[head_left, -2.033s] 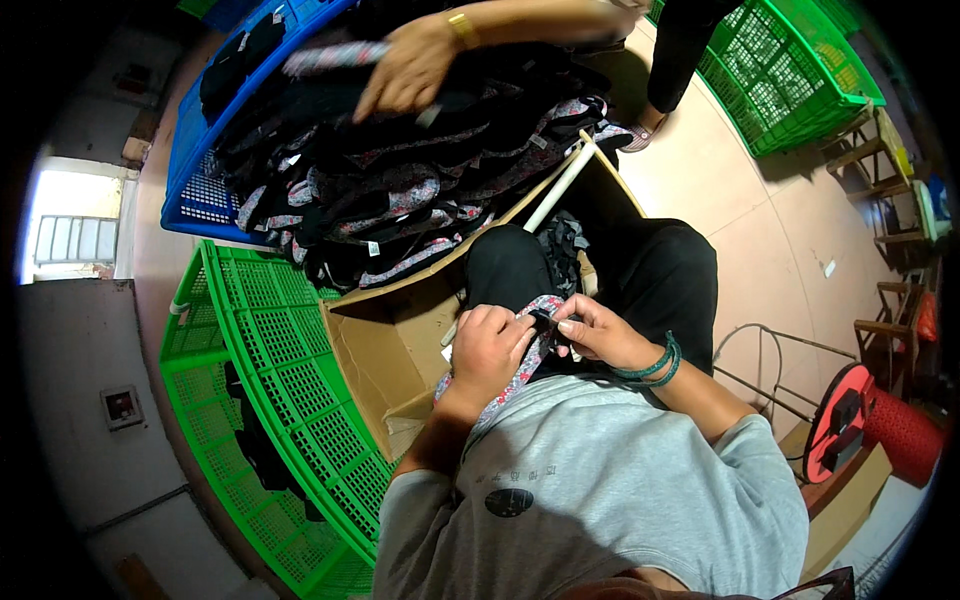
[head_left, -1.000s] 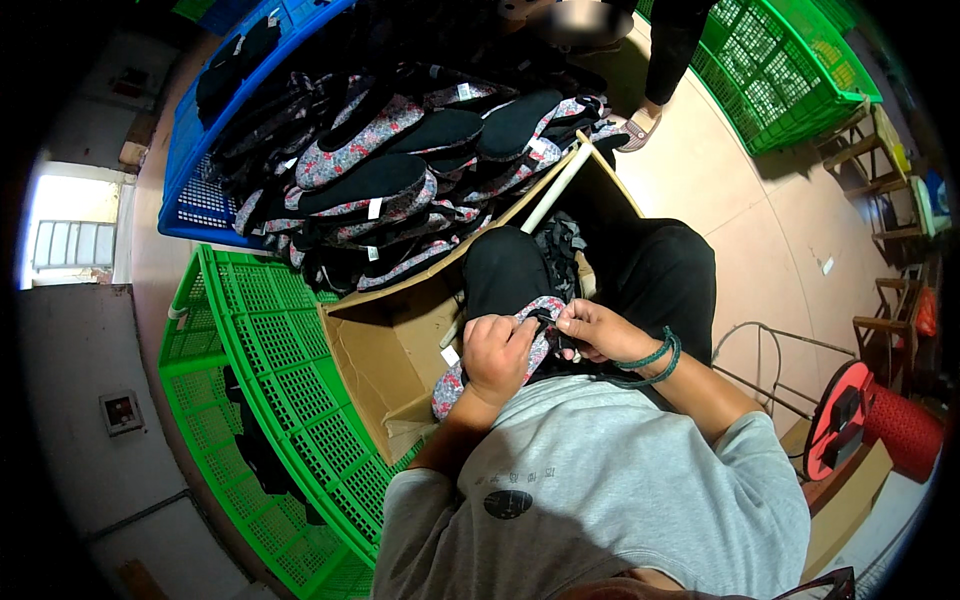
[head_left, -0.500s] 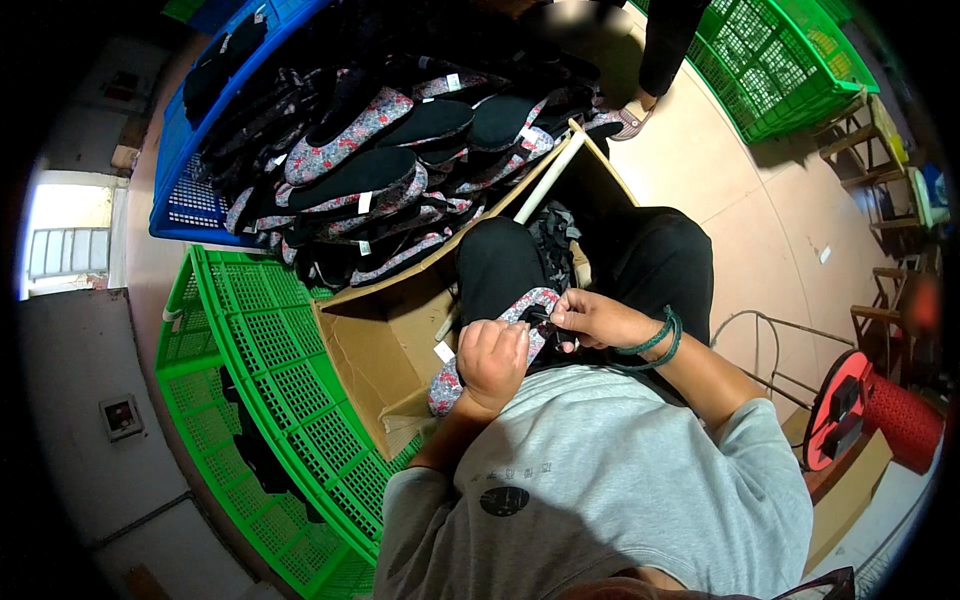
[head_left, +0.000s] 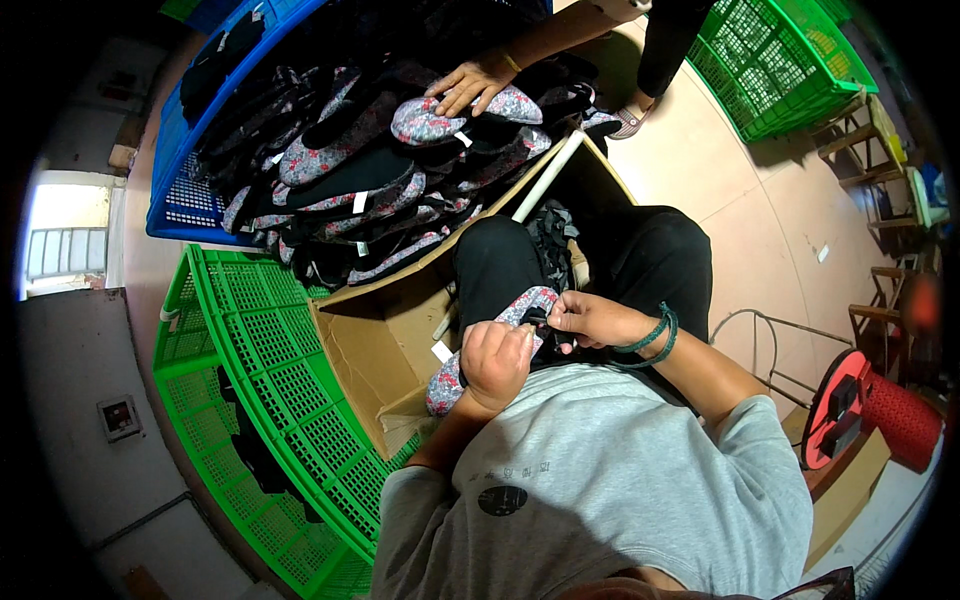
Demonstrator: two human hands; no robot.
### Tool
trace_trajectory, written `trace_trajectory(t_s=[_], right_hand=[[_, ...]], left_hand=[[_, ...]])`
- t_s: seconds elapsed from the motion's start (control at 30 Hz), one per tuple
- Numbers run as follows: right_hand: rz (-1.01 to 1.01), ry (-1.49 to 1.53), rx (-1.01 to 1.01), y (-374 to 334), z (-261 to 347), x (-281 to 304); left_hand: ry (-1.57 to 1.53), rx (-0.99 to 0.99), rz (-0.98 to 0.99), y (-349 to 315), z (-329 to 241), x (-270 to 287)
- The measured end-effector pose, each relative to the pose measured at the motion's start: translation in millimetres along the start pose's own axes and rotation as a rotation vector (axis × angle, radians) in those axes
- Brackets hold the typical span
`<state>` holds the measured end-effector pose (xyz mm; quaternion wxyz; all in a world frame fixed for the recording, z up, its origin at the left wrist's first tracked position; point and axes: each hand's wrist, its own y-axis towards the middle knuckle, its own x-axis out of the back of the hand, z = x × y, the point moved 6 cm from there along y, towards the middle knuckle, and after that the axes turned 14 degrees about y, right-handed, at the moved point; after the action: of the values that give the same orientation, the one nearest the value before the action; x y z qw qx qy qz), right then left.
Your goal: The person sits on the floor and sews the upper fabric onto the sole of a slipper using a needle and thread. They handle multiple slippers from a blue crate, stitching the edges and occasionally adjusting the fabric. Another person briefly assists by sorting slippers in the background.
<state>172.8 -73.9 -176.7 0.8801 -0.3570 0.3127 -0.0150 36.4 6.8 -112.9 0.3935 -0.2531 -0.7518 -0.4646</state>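
Note:
A floral slipper [head_left: 447,388], grey with red flowers, lies across my lap with a white tag at its side. My left hand [head_left: 497,358] is closed around its middle and hides much of it. At the slipper's far end, my right hand [head_left: 598,320] pinches a small black piece [head_left: 536,318] near the black opening. The fingertips of both hands nearly meet there. Whether that piece is part of the slipper, I cannot tell.
An open cardboard box [head_left: 375,350] stands by my knees, with a pale rod [head_left: 550,178] across it. Beyond it, a co-worker's hand [head_left: 476,84] rests on a slipper atop a heap in a blue crate [head_left: 172,190]. Green crates [head_left: 290,380] stand left; a red spool-like stand [head_left: 835,410] is right.
A co-worker's arm has reached in from the top, its hand now on a slipper on the heap. My hands have barely shifted on the slipper in my lap.

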Motion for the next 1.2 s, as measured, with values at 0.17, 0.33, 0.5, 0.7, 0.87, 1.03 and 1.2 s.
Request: trace_trajectory(t_s=[0.17, 0.33, 0.5, 0.7, 0.87, 1.03, 1.2], right_hand=[[0.008, 0.013, -0.017, -0.6, 1.4, 0.3], [0.022, 0.023, -0.002, 1.2, 0.2, 0.0], [0.026, 0.009, 0.017, 3.1, 0.3, 2.1], [0.020, -0.024, 0.043, 2.0, 4.1, 0.4], [0.004, -0.068, 0.068, 2.6, 6.4, 0.1], [-0.009, -0.044, 0.091, 5.8, 2.9, 1.5], [0.013, -0.030, 0.088, 6.7, 1.1, 2.7]], left_hand=[[-0.017, 0.003, 0.023, 1.0, -1.2, -0.5], [-0.015, 0.003, 0.027, 0.1, -1.6, -1.1], [-0.025, 0.009, 0.011, 0.0, -0.7, -1.3], [-0.041, 0.056, -0.010, 2.4, 0.2, 2.0], [-0.049, 0.059, -0.016, 0.2, 1.7, 0.8], [-0.055, 0.044, -0.006, 2.0, 0.6, 0.9], [-0.059, 0.046, 0.012, 1.4, 0.7, 0.5]])
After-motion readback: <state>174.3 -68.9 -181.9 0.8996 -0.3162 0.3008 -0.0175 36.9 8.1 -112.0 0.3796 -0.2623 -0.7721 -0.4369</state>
